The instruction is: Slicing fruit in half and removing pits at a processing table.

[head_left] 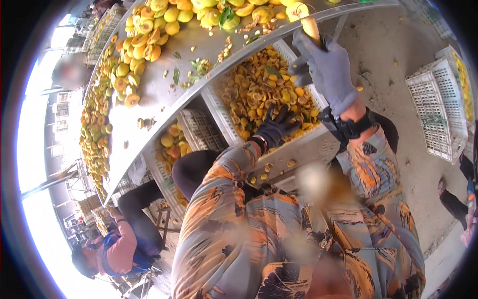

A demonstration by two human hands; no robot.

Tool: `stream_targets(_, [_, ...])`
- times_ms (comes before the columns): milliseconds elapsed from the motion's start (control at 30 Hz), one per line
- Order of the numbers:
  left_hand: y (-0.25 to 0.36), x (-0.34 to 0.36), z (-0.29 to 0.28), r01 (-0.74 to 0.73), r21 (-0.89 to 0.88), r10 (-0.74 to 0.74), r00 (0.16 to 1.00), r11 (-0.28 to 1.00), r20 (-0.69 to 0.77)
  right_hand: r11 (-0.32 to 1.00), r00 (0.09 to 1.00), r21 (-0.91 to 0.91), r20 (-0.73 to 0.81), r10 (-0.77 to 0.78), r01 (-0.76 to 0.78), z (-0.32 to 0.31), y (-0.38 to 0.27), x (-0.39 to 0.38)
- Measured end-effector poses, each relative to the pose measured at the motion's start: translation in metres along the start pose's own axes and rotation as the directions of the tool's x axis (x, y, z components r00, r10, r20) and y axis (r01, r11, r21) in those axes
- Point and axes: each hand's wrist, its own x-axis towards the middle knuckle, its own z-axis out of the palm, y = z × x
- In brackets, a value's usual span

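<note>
Dusty grey floor spreads along the right. Nearest to me, a dark knee partly blocks a left crate holding fruit. Just beyond, my left hand sits low over cut pieces in the middle crate, its fingers spread and released. Farther off, the metal table hides that crate's far left corner under its rim. My right hand, right of the rim, grasps the tool by its pale handle. The tool's long axis runs from near right to far left, steeply away from me, with its head over the table's edge by a fruit; I cannot tell whether they touch. Fruit heaps line the table's far and left parts. Pale crates stand well apart on the right.
</note>
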Motion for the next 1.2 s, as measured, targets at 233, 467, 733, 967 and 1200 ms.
stream_targets(233, [-0.090, 0.011, 0.016, 0.102, 0.002, -0.100, 0.980, 0.995, -0.169, 0.978, 0.981, -0.082, -0.036, 0.191, -0.193, -0.004, -0.014, -0.009])
stream_targets(467, [-0.215, 0.008, -0.025, 0.399, 0.177, -0.370, 0.913, 0.900, -0.175, 0.988, 0.990, -0.071, -0.018, 0.138, -0.139, 0.005, -0.007, 0.003])
stream_targets(733, [-0.024, 0.071, 0.014, -0.198, -0.353, 0.091, 0.951, 0.915, -0.296, 0.989, 0.996, -0.120, -0.024, 0.084, -0.087, 0.007, -0.009, 0.005])
stream_targets(967, [-0.112, 0.097, -0.020, 0.154, -0.461, -0.241, 0.961, 0.874, -0.137, 0.991, 0.985, -0.013, -0.107, 0.133, -0.135, -0.004, -0.006, 0.002])
stream_targets(1200, [-0.127, 0.005, -0.081, 0.269, -0.286, -0.226, 0.958, 0.920, 0.175, 0.978, 0.992, -0.164, -0.001, 0.128, -0.126, 0.020, -0.016, -0.005])
